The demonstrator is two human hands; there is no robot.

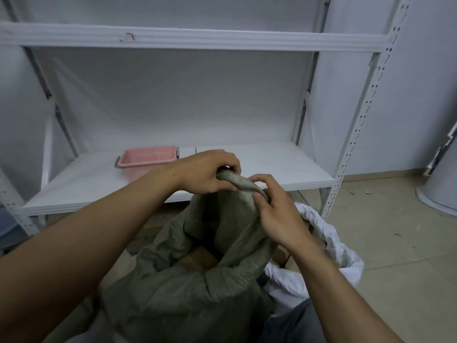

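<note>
No legible text, label, brand or number. Green sack, white bag, pink basket: no print readable. Upper shelf edge bears a small red-and-dark scrawl, unreadable.

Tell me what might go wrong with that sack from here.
1. The left hand and right hand hold only one bunched stretch of rim on the green sack. The slack side may sag and spill what is inside.
2. Lifting it could drag over the white bag close beside it.
</note>
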